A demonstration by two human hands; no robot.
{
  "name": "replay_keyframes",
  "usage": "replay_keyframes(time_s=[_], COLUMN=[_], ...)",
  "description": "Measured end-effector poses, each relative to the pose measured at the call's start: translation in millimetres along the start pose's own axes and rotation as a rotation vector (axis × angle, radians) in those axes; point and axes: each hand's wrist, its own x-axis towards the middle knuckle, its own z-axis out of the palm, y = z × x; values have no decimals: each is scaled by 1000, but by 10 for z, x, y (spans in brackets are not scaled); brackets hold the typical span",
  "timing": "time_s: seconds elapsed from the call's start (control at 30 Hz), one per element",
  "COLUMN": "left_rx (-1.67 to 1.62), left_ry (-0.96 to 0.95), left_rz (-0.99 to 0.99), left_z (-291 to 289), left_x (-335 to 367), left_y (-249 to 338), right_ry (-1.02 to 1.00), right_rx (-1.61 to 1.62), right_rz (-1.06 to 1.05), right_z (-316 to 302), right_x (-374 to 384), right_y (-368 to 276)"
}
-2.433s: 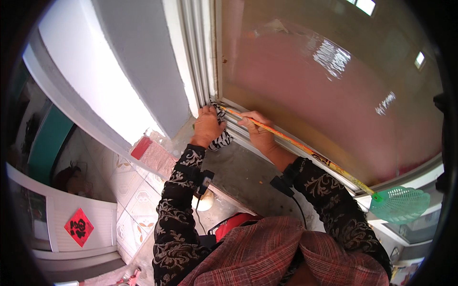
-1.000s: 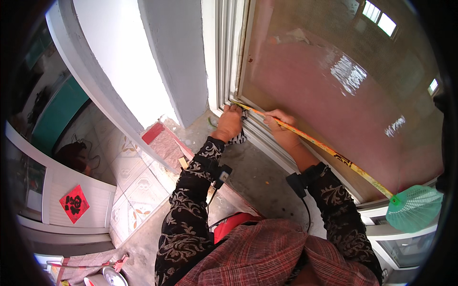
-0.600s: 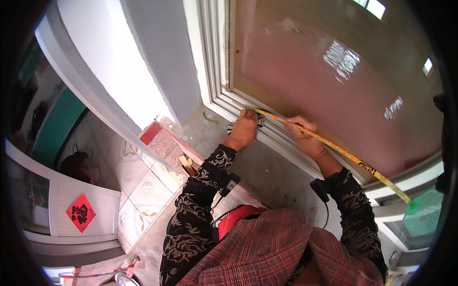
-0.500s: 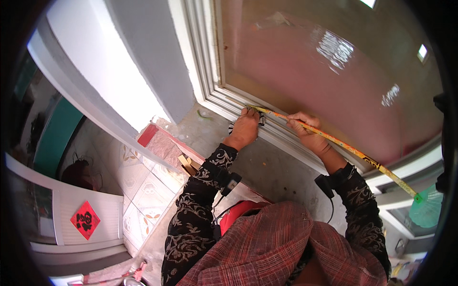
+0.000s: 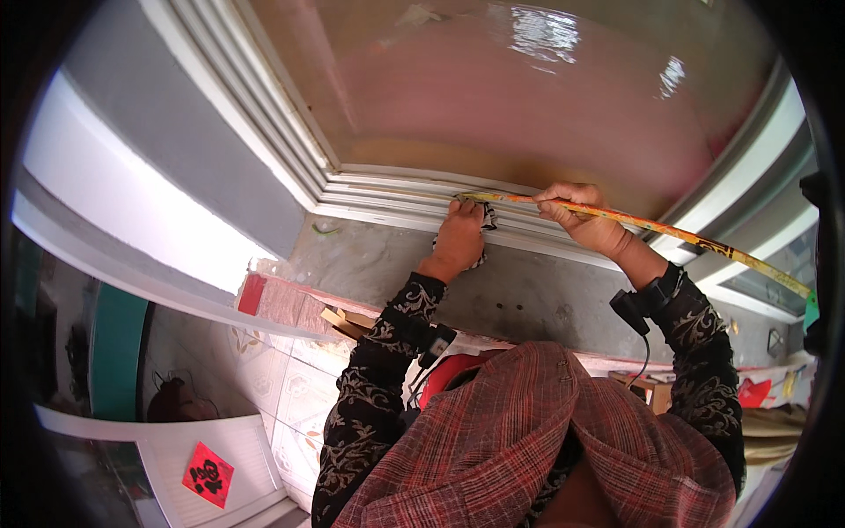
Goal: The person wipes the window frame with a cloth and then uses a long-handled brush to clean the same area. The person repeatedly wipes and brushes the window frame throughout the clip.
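Note:
My right hand (image 5: pixel 588 218) is closed round the long yellow-orange handle of a fly swatter (image 5: pixel 695 240). Its green head shows only in part at the right rim. The handle's thin end lies on the white window track (image 5: pixel 378 199), by the fingertips of my left hand (image 5: pixel 459 236). Those fingers are closed on a bunched black-and-white cloth (image 5: pixel 489 216), pressed down at the track. The palm hides part of the cloth, and whether the left fingers also grip the handle's tip I cannot tell.
A window pane (image 5: pixel 493 106) rises beyond the track. The grey concrete sill (image 5: pixel 378 255) runs below it, with a green scrap (image 5: pixel 325 231) on it. Wood pieces (image 5: pixel 345 322) lie by my left forearm. A white door with a red diamond paper (image 5: pixel 209 475) stands lower left.
The view has turned, so the track now runs more level. My right hand stays on the handle and my left on the cloth. Less of the swatter's green head shows.

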Motion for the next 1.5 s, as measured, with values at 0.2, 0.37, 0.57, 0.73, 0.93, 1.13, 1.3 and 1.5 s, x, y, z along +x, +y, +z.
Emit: replay_keyframes(time_s=[0.2,0.37,0.57,0.73,0.93,1.13,1.3,1.5], left_rx=[-100,-209,-249,-294,-360,-464,-527,-636], left_ry=[-110,-131,-217,-267,-276,-328,-351,-331], left_rz=[14,60,110,158,236,261,292,276], left_z=[163,383,657,827,1042,1180,1226,1321], left_x=[18,-40,-8,41,35,46,54,70], left_y=[-10,-58,-54,-36,-47,-8,-9,3], right_ry=[-17,-30,-48,-110,-93,-52,-69,-82], right_rx=[-76,-38,-95,-120,-101,-70,-121,-142], right_rz=[118,236,223,347,351,487,524,558], right_z=[-66,-85,-131,-192,-205,-193,-207,-217], right_x=[-78,-112,-141,-168,-174,-165,-137,-140], right_y=[30,59,95,105,81,12,-24,-56])
